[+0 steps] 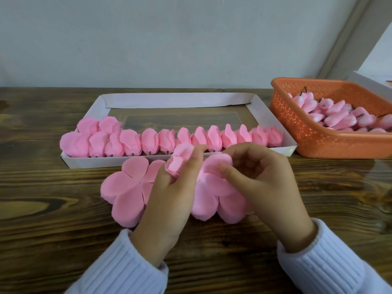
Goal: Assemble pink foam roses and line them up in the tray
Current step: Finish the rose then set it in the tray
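The left hand [176,187] curls its fingers and thumb round a half-wrapped rose bud [180,162], a soft matte pink foam roll with crinkled edges. It is held just above the surface [63,240], in front of the tray [74,161]. The right hand [265,183] pinches one rounded petal [218,164] between thumb and forefinger and lifts it beside the bud. That petal belongs to a flat flower-shaped foam sheet [212,200] lying under both hands. A second sheet [127,187] lies flat to its left, its broad lobes meeting at the centre; whether the two overlap is hidden by the left hand.

The tray is shallow white cardboard with folded walls and a glossy see-through panel in its floor. Finished roses [148,141] stand in a tight row along its near wall, short dark stems showing below some, with two more behind them at the left end.

To the right, an orange plastic basket [318,141] with perforated sides holds pale pink cores [339,117] on dark stems. The surface is dark, strongly grained wood. Both sleeves [127,268] are white ribbed knit.
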Available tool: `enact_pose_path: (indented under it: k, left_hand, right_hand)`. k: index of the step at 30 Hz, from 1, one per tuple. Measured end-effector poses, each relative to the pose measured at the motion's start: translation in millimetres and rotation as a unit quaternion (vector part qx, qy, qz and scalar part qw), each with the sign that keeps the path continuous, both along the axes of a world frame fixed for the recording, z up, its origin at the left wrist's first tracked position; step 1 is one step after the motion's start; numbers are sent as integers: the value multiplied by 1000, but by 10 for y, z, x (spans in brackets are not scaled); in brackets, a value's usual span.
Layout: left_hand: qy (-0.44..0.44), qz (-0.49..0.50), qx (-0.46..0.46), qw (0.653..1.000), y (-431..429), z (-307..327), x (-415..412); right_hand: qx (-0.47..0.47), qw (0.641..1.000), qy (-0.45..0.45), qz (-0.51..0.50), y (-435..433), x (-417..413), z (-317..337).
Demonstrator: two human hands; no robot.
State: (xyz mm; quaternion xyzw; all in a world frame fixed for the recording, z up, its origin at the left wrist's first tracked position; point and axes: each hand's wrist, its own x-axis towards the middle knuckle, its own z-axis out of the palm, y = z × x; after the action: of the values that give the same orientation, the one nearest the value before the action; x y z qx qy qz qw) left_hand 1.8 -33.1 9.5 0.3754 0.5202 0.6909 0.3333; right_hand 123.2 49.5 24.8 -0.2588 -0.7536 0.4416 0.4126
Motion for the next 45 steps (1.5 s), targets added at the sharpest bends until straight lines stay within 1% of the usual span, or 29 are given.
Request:
enact_pose_path:
  k: [3,6,10,13,16,19,22,24,28,30,32,34,36,38,41,43,45]
  left_hand:
    - [-42,-16,14,999,21,7,-18]
    - [-63,-19,31,997,37,11,-23]
    - [-69,-83,33,994,21,3,-19]
    - [-51,-92,8,994,6,-2,-24]
    - [9,-112,12,994,-10,5,-1]
    - [73,-118,20,990,-26,29,12]
    - [114,-117,14,986,-29,5,15]
    - [113,-116,13,987,-34,5,13]
    - [115,-118,8,986,-48,21,29]
    - [90,-104,-1,991,-46,37,33]
    - [39,-105,9,994,-32,42,27]
    - [-16,-96,18,995,-22,42,9]
    - [-54,-85,26,995,-10,34,-15]
    - [-63,-92,35,993,-6,31,-17]
    - [-82,-106,44,990,-11,35,-13]
    - [-85,-129,52,987,-17,46,-10]
    - [-83,-154,47,983,-28,66,3]
  right_hand:
    - [23,999,-25,-27,9,8,-15]
    - [40,999,3,-29,14,13,-9]
    - [78,996,37,-35,-14,8,12]
    - [107,991,67,-47,-36,8,21]
    - [128,986,93,-51,-46,17,21]
    - [146,983,102,-45,-46,23,4]
    - [139,984,104,-49,-45,13,-8]
    - [130,984,111,-44,-48,7,-7]
    - [83,984,153,26,-57,9,14]
    - [58,981,175,56,-65,13,18]
    - [42,980,183,68,-70,8,23]
    - [29,981,175,80,-66,0,26]
    - [20,985,144,95,-62,-12,28]
    - [26,990,91,101,-67,-30,17]
    - [69,994,17,78,-100,-65,-30]
    - [81,995,-2,62,-123,-80,-60]
    - [87,995,-3,50,-136,-87,-68]
